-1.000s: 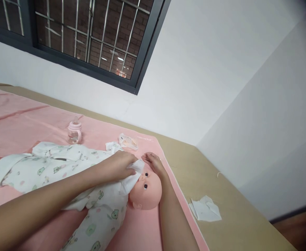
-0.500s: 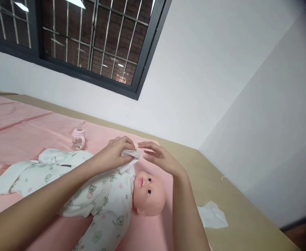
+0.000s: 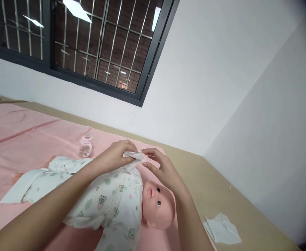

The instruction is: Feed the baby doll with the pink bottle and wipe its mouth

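A baby doll (image 3: 158, 205) in a white sleepsuit (image 3: 121, 195) with green and pink animal prints lies on its back, its head toward the right. My left hand (image 3: 120, 155) is closed on a crumpled white tissue (image 3: 134, 155) above the doll's far arm. Just right of it, my right hand (image 3: 160, 165) has its thumb and fingers curved and apart, the fingertips beside the tissue's end. The doll's far hand is mostly hidden by the tissue and my fingers. My left forearm crosses over the doll's body.
A pink-topped baby bottle (image 3: 86, 146) stands on the pink sheet (image 3: 24, 129) beyond the doll's legs. Another white tissue (image 3: 223, 228) lies on the tan surface (image 3: 189, 164) at the right. Behind are a white wall (image 3: 179, 104) and a barred window (image 3: 111, 45).
The whole view has shifted, so everything sits slightly lower and further right. My right fingertips have come closer to the tissue's end. My left hand keeps its hold on the tissue.
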`<state>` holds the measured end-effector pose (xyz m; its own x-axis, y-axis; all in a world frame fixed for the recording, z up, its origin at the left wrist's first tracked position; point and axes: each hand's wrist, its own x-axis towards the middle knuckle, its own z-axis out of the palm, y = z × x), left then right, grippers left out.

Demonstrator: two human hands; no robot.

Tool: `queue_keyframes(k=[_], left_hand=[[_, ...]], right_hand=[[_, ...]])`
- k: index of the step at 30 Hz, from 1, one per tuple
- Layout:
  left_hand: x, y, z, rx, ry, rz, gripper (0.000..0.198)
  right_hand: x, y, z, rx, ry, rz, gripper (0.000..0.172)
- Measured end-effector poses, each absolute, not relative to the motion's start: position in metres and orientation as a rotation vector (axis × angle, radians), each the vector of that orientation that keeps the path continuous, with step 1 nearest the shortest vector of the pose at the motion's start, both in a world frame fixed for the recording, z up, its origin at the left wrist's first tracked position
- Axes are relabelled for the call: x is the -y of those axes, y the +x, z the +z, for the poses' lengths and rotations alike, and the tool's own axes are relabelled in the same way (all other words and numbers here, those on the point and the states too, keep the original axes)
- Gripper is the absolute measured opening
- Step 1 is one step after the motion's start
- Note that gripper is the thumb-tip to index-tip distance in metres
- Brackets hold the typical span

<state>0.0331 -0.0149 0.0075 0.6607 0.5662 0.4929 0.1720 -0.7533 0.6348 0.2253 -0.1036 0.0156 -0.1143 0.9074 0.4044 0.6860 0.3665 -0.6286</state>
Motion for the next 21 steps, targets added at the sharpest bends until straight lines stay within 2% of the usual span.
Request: queue_keyframes(k=[2,3,8,13,17,21], left_hand=[[0.016,0.032,0.007,-0.548,2.34,0.929,0.015],[0.017,0.032,0.007,-0.543,2.349,0.919,0.016],[0.015,0.031,0.006,-0.566,2.376,0.912,0.019],[0.011,0.033,0.005,-0.584,2.381,0.912,0.02],[0.005,0.029,0.006,-0.668,2.355,0.937,0.03],[-0.017,0.009,0.009,-0.846,2.278,1.098,0.045]], right_hand=[[0.105,0.223,0.015,1.886,-1.326,0.408,0.036],[0.105,0.222,0.016,1.898,-1.309,0.421,0.035],[0.11,0.222,0.021,1.855,-1.395,0.386,0.017],[0.109,0.223,0.023,1.799,-1.379,0.505,0.017],[0.1,0.233,0.017,1.673,-1.387,0.51,0.022],[0.085,0.257,0.007,1.464,-1.454,0.467,0.035]])
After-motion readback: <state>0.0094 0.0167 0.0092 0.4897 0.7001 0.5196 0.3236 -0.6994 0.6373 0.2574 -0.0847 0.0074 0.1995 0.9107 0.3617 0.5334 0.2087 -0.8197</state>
